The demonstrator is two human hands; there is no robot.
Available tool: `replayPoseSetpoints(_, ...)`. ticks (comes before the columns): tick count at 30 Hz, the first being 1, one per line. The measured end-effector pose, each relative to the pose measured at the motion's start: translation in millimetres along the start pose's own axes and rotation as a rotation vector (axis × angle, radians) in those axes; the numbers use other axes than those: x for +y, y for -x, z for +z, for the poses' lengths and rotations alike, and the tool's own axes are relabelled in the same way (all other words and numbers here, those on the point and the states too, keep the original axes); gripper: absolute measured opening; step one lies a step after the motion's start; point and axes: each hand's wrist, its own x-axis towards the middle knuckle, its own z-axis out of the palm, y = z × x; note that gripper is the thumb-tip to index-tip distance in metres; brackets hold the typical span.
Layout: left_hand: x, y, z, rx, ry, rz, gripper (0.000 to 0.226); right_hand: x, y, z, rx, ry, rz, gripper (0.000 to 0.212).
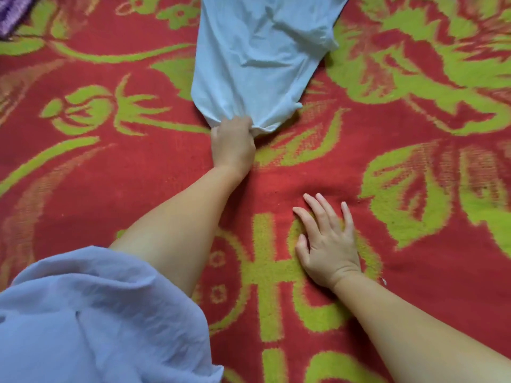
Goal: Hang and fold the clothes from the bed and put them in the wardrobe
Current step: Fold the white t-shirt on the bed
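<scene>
A: Where is the garment?

B: The pale blue garment (257, 59) lies on the red and green blanket (110, 167), at the far middle of the view. Its far part runs out past the top edge. Its near end narrows into a bunch.

A: And who has hold of it?

B: The left hand (233, 146) does. The arm reaches far out from the lower left, and the fingers are clenched round that bunched near edge, cloth gathered in the fist.

A: The other hand?

B: The right hand (327, 241) lies palm down on the blanket, nearer than the garment and to the right, well apart from it. Its fingers are released and spread, pointing away, holding nothing.

A: Anything else about?

B: A loose lilac sleeve (96, 313) fills the near left corner, covering the upper part of the left arm. At the far left corner a bit of purple striped fabric (12, 12) shows on the blanket; I cannot tell what it is.
</scene>
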Motion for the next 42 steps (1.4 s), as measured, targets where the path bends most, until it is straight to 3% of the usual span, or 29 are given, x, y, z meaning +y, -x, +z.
replayPoseSetpoints(8, -20, 150, -2, -0.078, 0.065, 0.024, 0.017, 4, -9, -4, -0.002, -0.066, 0.01, 0.057)
replayPoseSetpoints(12, -13, 230, -27, -0.254, 0.26, -0.12, 0.026, 3, 1, -14, -0.277, -0.1, 0.063, 0.055)
replayPoseSetpoints(14, -8, 261, -60, -0.236, 0.364, -0.15, 0.02, -3, 20, -35, -0.347, -0.209, 0.157, 0.069)
replayPoseSetpoints(17, 17, 289, -129, -0.049, 0.518, -0.11, 0.02, -9, 50, -93, -0.36, -0.32, 0.283, 0.092)
replayPoseSetpoints(19, 41, 295, -181, 0.048, 0.636, -0.075, 0.02, -22, 55, -142, -0.414, -0.307, 0.251, 0.091)
replayPoseSetpoints(22, 73, 298, -270, 0.089, 0.821, -0.019, 0.02, -53, 51, -221, -0.477, -0.269, 0.043, 0.046)
replayPoseSetpoints(24, 86, 296, -329, 0.115, 0.883, 0.043, 0.022, -75, 46, -277, -0.371, -0.32, -0.025, 0.017)
replayPoseSetpoints(26, 87, 291, -380, 0.162, 0.875, 0.064, 0.019, -93, 39, -338, -0.21, -0.495, 0.022, 0.021)
replayPoseSetpoints(28, 86, 286, -425, 0.203, 0.858, 0.053, 0.016, -108, 33, -400, -0.173, -0.724, 0.074, 0.029)
replayPoseSetpoints(30, 87, 283, -459, 0.208, 0.837, 0.053, 0.016, -121, 33, -452, -0.348, -0.823, 0.021, 0.023)
replayPoseSetpoints(32, 92, 282, -486, 0.198, 0.831, 0.056, 0.022, -134, 42, -487, -0.594, -0.765, -0.073, 0.015)
replayPoseSetpoints(34, 99, 281, -508, 0.191, 0.846, 0.05, 0.026, -147, 54, -506, -0.684, -0.731, -0.135, 0.032)
replayPoseSetpoints(36, 108, 281, -534, 0.165, 0.869, 0.075, 0.023, -160, 63, -517, -0.567, -0.691, -0.196, 0.05)
replayPoseSetpoints(39, 116, 284, -572, 0.144, 0.878, 0.157, 0.023, -175, 65, -537, -0.338, -0.637, -0.235, 0.023)
replayPoseSetpoints(42, 111, 284, -605, 0.197, 0.831, 0.147, 0.025, -177, 57, -567, -0.172, -0.649, -0.139, 0.014)
